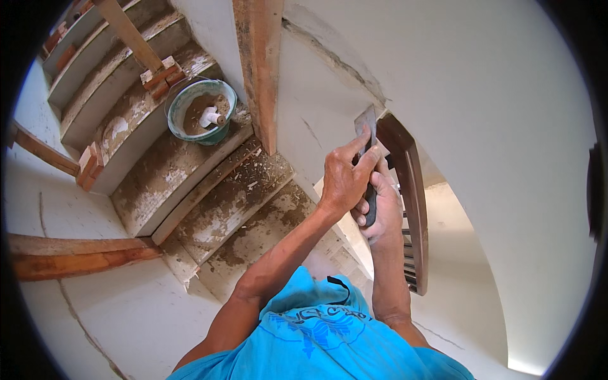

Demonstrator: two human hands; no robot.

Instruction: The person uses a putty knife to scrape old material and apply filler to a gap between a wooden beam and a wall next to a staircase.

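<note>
Both hands are together on a scraper with a flat grey metal blade (365,121) and a black handle (371,209). My right hand (385,206) is closed round the handle from below. My left hand (345,174) closes over it from the left, a finger stretched along the base of the blade. The blade points up at the white wall (443,63), close to the lower end of a rough grey crack (335,60). Whether its tip touches the wall I cannot tell. Just right of the hands is a dark brown wooden railing (408,164).
Curved, dirty concrete stairs (161,171) climb at the left. On one step stands a green bucket (218,135) of mortar holding a white-bladed tool (212,117). Wooden posts (258,76) and beams (82,254) brace the walls. Bricks (163,77) lie on the steps.
</note>
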